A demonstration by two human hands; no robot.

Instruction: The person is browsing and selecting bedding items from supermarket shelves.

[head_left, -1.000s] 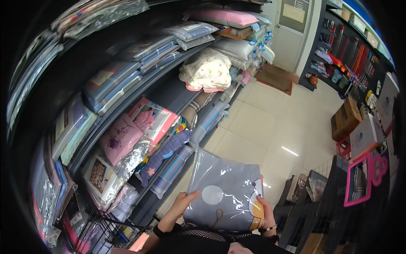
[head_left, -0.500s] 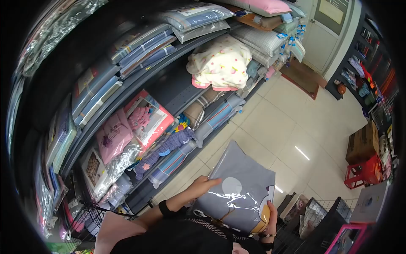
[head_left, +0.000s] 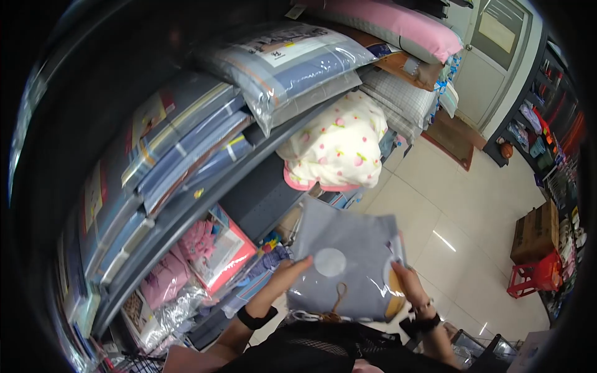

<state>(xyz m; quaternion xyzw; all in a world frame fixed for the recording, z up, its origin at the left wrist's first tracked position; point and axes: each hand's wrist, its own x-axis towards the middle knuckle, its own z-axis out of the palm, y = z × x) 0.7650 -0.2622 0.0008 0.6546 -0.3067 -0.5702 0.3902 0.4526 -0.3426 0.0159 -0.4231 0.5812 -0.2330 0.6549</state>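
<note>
A grey folded-fabric package in clear plastic [head_left: 348, 248], with a round whitish sticker, is held flat in front of my body. My left hand [head_left: 287, 275] grips its left edge, with the thumb on top beside the sticker. On the opposite edge, my right hand [head_left: 408, 285] has its thumb over a yellow patch; the fingers beneath are hidden. A brown cord loop [head_left: 339, 298] shows at the near side. Just beyond the package, a cream blanket with pink dots [head_left: 342, 140] lies bundled on the shelf.
Dark shelving [head_left: 261, 196] runs along the left, stacked with plastic-wrapped bedding [head_left: 292, 62] and a pink packet [head_left: 165, 280]. Tiled floor [head_left: 429, 211] extends right toward a door [head_left: 491, 56]. A red stool [head_left: 535, 273] and cardboard box [head_left: 535, 230] stand at the right.
Both hands have raised the grey package and carried it toward the shelf, nearer the cream blanket. The view has shifted closer to the shelving.
</note>
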